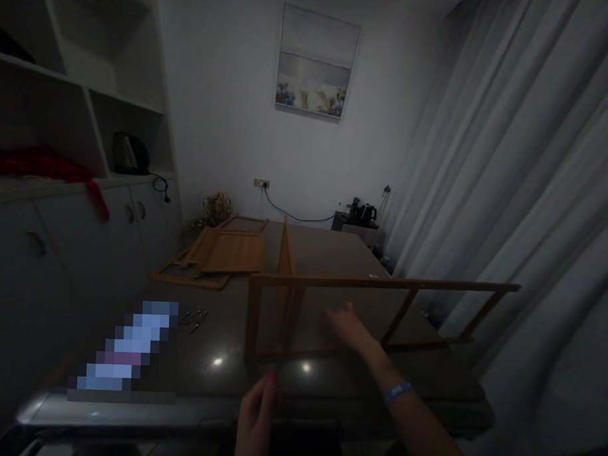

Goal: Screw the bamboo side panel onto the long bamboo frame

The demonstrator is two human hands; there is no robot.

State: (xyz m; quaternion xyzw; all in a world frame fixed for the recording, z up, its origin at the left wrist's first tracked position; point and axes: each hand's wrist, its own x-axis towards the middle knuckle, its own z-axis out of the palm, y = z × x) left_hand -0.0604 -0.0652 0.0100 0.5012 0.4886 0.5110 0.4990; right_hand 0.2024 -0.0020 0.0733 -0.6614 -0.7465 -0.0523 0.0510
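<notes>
My left hand [256, 416] is lowest and closest, raised at the near edge of the table [213, 384] with the fingertips just under the bottom corner of the wooden frame [382, 282]. The light is too dim for me to tell whether those fingers pinch anything or only touch the wood.

To its right my other forearm runs up and inward, with a blue wristband [396, 393] on it. My right hand [348, 328] lies beyond that, loose and spread, holding nothing. It sits inside the opening of the frame, near the bottom rail, and I cannot tell whether it touches.

The frame stands on its long edge across the table. It starts just above my left hand, passes over my right hand and reaches out past the table's right side. A second wooden panel [286, 250] stands upright where the frame's left end is, running away from me.

Left of my left hand a few small screws [194, 317] lie on the dark tabletop. Farther back on that side, flat wooden panels [228, 252] are stacked loosely.

Past the table's far end, ahead of my right hand, a small stand holds a dark kettle [367, 211]. A cord [284, 213] runs from it to a wall socket. A picture [316, 62] hangs above. Pale curtains [525, 182] fill the right side, and white cupboards [84, 247] the left.
</notes>
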